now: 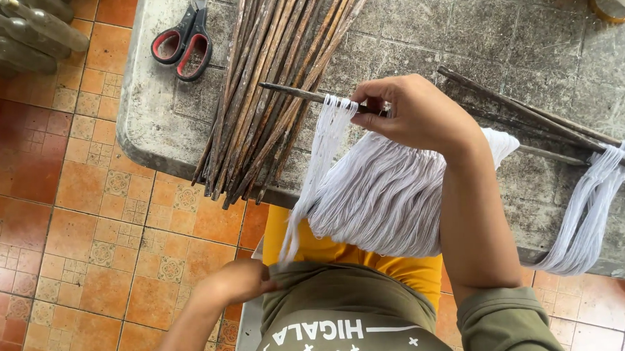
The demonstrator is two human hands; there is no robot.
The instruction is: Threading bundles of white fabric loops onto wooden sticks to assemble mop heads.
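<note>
My right hand (414, 113) grips a thin dark stick (292, 92) lying across the stone table, with white threads (379, 187) looped over it and hanging down in a thick skein toward my lap. Fingers pinch the threads against the stick near its left part. My left hand (236, 280) is low by my waist, closed on the bottom end of a thin strand (306, 196) pulled taut from the stick. A second bunch of white threads (584, 214) hangs from other sticks at the right.
A bundle of long brown sticks (274, 80) lies across the grey stone table (501, 30), jutting past its front edge. Red-handled scissors (183, 38) rest at the table's left. Orange patterned floor tiles (86, 225) lie below. Bottles (17, 33) sit at the top left.
</note>
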